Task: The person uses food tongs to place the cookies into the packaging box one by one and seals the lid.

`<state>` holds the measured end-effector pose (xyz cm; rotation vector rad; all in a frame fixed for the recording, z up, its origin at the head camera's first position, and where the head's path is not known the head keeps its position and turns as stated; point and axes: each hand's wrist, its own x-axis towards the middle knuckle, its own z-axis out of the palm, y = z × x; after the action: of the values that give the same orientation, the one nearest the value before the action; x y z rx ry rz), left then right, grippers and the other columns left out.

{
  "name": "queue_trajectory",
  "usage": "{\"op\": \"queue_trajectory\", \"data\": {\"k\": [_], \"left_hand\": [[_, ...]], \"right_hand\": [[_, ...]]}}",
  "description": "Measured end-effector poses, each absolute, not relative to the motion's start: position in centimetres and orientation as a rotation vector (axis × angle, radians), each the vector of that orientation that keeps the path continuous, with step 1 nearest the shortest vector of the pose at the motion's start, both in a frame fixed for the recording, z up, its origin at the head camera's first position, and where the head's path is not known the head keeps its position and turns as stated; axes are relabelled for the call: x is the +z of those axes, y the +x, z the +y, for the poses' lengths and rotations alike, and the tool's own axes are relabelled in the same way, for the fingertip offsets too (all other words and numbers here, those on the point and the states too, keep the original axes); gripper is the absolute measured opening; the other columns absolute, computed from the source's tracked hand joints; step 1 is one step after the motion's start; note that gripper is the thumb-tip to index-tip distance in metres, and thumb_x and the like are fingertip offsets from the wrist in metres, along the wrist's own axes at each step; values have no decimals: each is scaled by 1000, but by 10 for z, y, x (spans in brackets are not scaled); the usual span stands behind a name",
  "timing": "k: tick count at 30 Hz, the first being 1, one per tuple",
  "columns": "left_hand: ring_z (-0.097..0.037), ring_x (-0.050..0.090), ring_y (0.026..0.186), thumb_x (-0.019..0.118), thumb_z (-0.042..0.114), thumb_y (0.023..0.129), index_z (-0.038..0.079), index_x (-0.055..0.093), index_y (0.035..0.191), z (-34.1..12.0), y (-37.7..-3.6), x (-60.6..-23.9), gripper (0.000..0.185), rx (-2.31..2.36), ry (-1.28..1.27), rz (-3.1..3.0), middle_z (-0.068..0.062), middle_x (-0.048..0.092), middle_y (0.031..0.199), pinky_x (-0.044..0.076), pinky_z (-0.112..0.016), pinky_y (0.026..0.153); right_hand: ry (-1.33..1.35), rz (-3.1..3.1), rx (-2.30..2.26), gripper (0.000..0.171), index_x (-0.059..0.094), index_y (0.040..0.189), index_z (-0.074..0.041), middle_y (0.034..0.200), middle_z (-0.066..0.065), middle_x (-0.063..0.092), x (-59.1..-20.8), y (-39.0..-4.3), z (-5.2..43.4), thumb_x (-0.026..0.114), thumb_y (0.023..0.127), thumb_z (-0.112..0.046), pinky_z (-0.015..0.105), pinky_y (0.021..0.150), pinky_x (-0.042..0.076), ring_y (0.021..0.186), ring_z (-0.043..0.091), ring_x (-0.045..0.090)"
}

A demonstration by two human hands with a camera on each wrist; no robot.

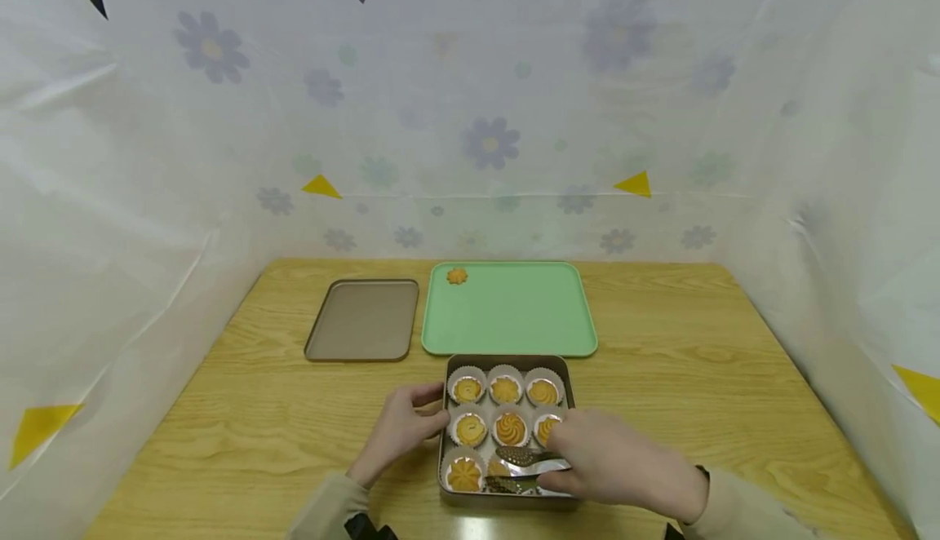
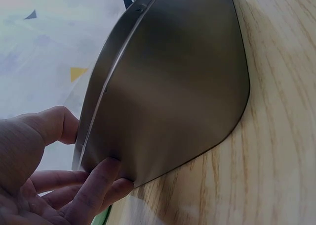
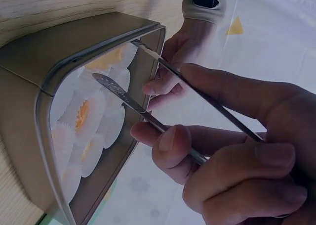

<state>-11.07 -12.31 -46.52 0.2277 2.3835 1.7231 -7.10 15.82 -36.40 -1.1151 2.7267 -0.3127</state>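
Observation:
A deep brown square tin (image 1: 507,501) holds several golden cookies in white paper cups, set in rows. My left hand (image 1: 406,426) touches its left side, with fingertips on the outer wall (image 2: 168,96) in the left wrist view. My right hand (image 1: 605,454) grips metal tongs (image 1: 521,457) over the tin's front right part. Their two perforated tips stand apart around a cookie (image 1: 497,466) in the front row, which they partly hide. In the right wrist view, the tong arms (image 3: 126,97) reach in past the tin's rim (image 3: 42,116).
Behind the tin lies a green tray (image 1: 510,312) with one flower-shaped cookie (image 1: 457,276) in its far left corner. A flat brown tray (image 1: 363,320) sits to its left. White patterned sheeting (image 1: 485,99) encloses the wooden table (image 1: 661,320) at the back and sides.

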Motion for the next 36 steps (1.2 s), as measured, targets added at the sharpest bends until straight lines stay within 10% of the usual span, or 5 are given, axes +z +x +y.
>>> {"op": "queue_trajectory", "data": {"k": [36], "left_hand": [[-47, 64, 118, 68, 3, 85, -17, 52, 135, -123, -110, -466, 56, 1745, 222, 2369, -37, 57, 135, 64, -36, 90]], "right_hand": [[-1084, 2776, -280, 43, 44, 58, -25, 53, -18, 24, -350, -75, 176, 78, 83, -27, 14, 40, 15, 49, -2, 19]]}}
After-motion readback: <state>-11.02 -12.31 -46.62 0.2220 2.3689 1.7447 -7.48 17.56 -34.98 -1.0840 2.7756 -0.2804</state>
